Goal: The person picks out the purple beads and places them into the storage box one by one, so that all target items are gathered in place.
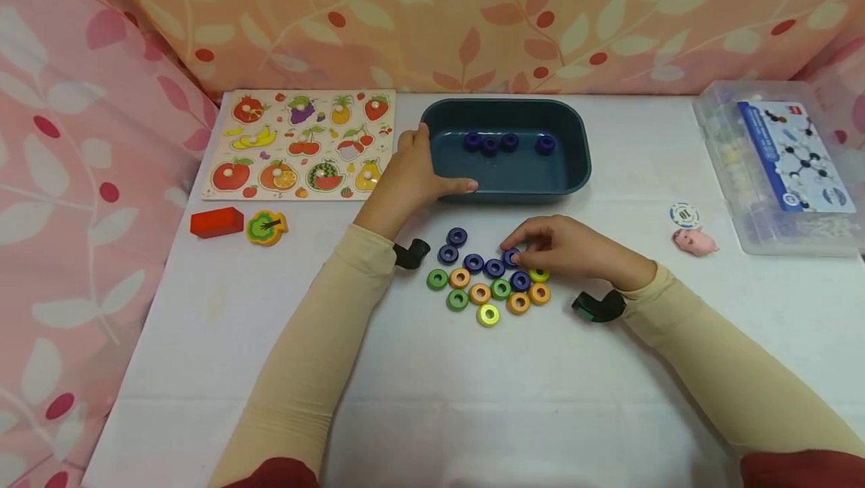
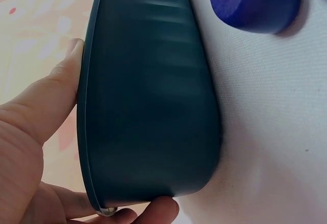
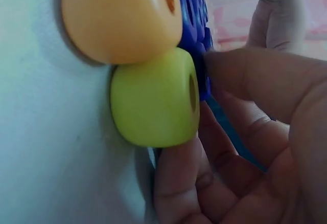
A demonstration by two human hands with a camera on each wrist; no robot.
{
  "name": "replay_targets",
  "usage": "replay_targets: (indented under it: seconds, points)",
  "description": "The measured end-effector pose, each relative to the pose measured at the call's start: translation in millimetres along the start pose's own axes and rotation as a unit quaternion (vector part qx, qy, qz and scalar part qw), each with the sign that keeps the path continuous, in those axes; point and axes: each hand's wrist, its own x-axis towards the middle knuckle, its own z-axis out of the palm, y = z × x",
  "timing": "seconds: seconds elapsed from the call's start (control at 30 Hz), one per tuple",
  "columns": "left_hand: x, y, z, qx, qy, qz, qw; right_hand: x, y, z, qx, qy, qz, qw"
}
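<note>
My left hand [image 1: 414, 179] grips the left end of a dark teal plastic basin [image 1: 527, 173], its thumb over the front rim and its fingers at the end wall. Inside the basin lie several purple rings [image 1: 489, 145]. In front of it, my right hand [image 1: 571, 249] pinches a purple ring [image 1: 510, 257] between thumb and fingers. Around that ring lie more purple rings [image 1: 474, 263], plus green rings [image 1: 457, 299], orange rings [image 1: 518, 302] and yellow rings [image 1: 488, 314]. In the right wrist view a yellow ring [image 3: 153, 98] stands close by the fingers.
A fruit puzzle board [image 1: 297, 146] lies at the back left, with a red block [image 1: 217, 222] and a tree-shaped piece [image 1: 266, 227] before it. To the right are a poker chip [image 1: 685, 215], a pink pig figure [image 1: 694, 242] and a clear plastic case [image 1: 736, 173]. Patterned cloth walls rise behind and beside the table.
</note>
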Motion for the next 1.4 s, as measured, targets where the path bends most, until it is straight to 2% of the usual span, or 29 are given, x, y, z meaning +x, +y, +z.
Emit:
replay_targets:
  seconds: [0.2,0.43,0.5,0.6,0.73,0.87,1.03,1.17,1.3,1.4]
  points:
    - [-0.5,-0.1,-0.8,-0.001,-0.001,-0.004,1.0,2.2,-0.9,-0.4,0.016,-0.016,0.015,1.0]
    - [0.3,0.3,-0.6,-0.002,-0.003,-0.004,1.0,-1.5,-16.3,-7.2,-0.001,0.005,-0.001,1.0]
    - [0.7,0.8,-0.5,-0.001,-0.004,-0.006,1.0,-3.3,-26.0,-16.0,-0.005,0.031,-0.006,0.999]
    - [0.9,1.1,-0.7,0.002,-0.008,-0.009,0.9999,-1.9,-40.8,-33.9,-0.028,0.101,0.002,0.994]
    - [1.3,1.2,-1.4,0.002,-0.006,-0.006,1.0,10.5,-53.6,-57.9,-0.069,0.2,0.038,0.977]
    - [1.4,0.6,-0.8,-0.001,-0.004,-0.006,1.0,33.6,-51.0,-71.8,-0.073,0.243,0.071,0.965]
    - [0.8,-1.0,-0.1,-0.004,-0.003,-0.002,1.0,62.8,-36.0,-72.8,-0.093,0.243,0.095,0.961]
    - [0.5,-0.8,-0.4,-0.004,0.001,0.0,1.0,73.9,-28.0,-70.5,-0.112,0.227,0.102,0.962]
    - [0.2,-0.7,-0.8,-0.008,0.002,-0.001,1.0,70.0,-31.0,-70.6,-0.112,0.213,0.111,0.964]
    - [0.3,-1.4,-0.6,-0.01,0.002,0.0,0.9999,54.4,-42.0,-69.0,-0.095,0.217,0.103,0.966]
